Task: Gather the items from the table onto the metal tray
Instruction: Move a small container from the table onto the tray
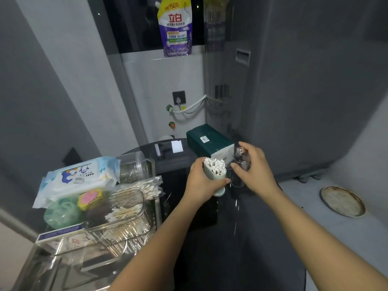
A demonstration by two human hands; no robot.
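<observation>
Black glass table (210,238) beside grey tiled walls (315,80)

A home laundry nook: detergent pouch (175,28) on the sill, water hose (190,107), floor drain (342,204)

A pale green cup of cotton swabs (216,175) stands upright in midair over the dark glass table (210,238), white tips up, packed tight. Just right of it a small clear bottle (241,156) is upright, its details blurred. Behind these, far on the table, a dark green tissue pack (206,139) lies on its side. At the left the metal tray (42,267) carries a wet wipes pack (77,177), a clear jar (134,166), a bagged bundle of swabs (147,186) and a clear box of swabs (123,208).
</observation>
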